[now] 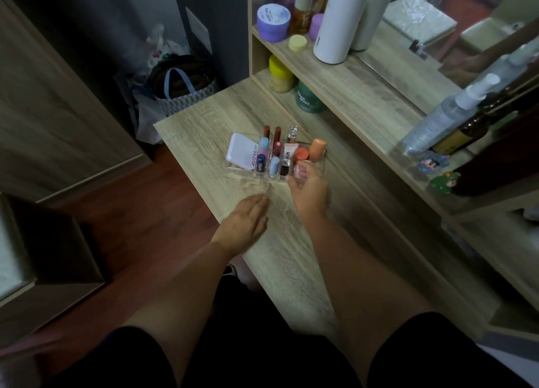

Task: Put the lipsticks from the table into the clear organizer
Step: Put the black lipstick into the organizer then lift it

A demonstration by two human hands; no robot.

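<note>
Pale pink lipstick [298, 170] stands nearly upright in the right hand [308, 192], grip pinched round it, directly over the clear organizer [319, 170]'s near-right compartment. Left hand [243, 222] lies flat and empty on the worktop [204, 142], farther off.

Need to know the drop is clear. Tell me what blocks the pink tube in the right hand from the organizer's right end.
Nothing visible blocks it. The right hand already holds the pink tube over the clear organizer, beside two orange tubes standing there.
</note>
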